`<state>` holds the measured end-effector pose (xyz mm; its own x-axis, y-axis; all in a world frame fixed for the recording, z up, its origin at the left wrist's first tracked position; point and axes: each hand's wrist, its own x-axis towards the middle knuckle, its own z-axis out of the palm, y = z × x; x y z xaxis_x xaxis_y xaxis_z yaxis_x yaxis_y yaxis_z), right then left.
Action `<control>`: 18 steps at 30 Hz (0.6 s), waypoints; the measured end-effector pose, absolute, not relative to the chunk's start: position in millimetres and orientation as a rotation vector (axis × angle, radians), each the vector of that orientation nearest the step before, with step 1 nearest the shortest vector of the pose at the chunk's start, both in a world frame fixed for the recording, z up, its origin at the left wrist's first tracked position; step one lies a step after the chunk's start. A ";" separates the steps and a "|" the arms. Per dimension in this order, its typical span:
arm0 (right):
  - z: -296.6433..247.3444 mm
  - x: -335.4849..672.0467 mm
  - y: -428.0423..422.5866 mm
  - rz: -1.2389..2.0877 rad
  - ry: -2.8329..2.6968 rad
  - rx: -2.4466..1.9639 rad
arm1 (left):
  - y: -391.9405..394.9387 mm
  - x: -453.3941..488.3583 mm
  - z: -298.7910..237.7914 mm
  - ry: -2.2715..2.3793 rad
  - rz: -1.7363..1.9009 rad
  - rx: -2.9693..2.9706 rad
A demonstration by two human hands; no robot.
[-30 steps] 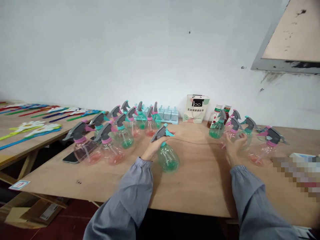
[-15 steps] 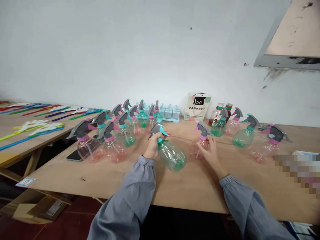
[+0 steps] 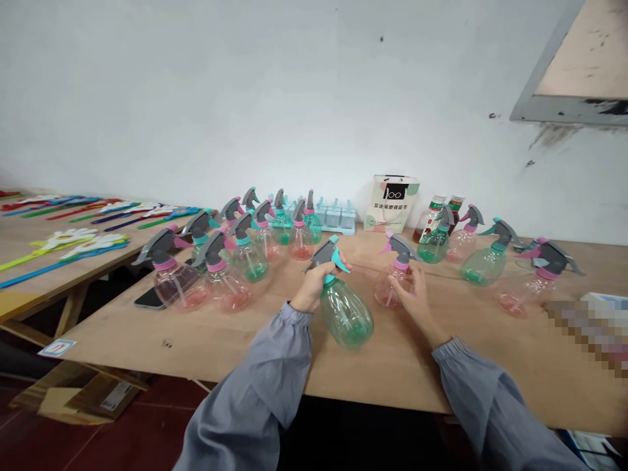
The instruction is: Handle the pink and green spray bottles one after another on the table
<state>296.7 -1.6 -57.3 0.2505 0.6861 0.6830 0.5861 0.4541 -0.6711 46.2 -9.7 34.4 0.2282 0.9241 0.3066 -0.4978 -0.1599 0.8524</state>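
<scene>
My left hand (image 3: 314,285) is wrapped round the neck of a clear green spray bottle (image 3: 347,315) with a grey and turquoise trigger head. That bottle leans, its base toward the lower right. My right hand (image 3: 411,294) grips the right side of a clear pink spray bottle (image 3: 387,288), thumb in front and fingers behind; it stands upright on the wooden table (image 3: 275,347). Left of my hands several pink and green spray bottles (image 3: 226,288) stand grouped. More of them, among them a tilted-looking green spray bottle (image 3: 483,265), are on the right.
Along the wall are a light-blue popsicle mould (image 3: 333,219), a paper bag (image 3: 391,206) and label-wrapped bottles (image 3: 434,216). A dark phone (image 3: 150,299) lies at the left. Colourful hand-shaped sticks (image 3: 88,245) cover the neighbouring table. A cardboard box (image 3: 93,396) sits below.
The green spray bottle in my left hand has come slightly right and down and stands more upright. My right hand stays on the pink spray bottle. The view has shifted a little.
</scene>
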 end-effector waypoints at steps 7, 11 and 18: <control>-57.7 296.4 -0.9 0.124 -1.402 -1.187 | -6.3 45.6 33.8 0.543 1.416 1.046; -56.3 295.3 -3.5 0.164 -1.401 -1.195 | -4.1 47.9 30.9 0.554 1.461 1.019; -53.2 293.6 -6.7 0.200 -1.411 -1.203 | -3.9 49.5 28.3 0.574 1.494 1.041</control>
<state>293.6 -6.7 -53.2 0.2470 0.7318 0.6352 0.5268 0.4488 -0.7219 49.5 -3.9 28.3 0.0640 0.9565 0.2847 -0.5197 -0.2116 0.8277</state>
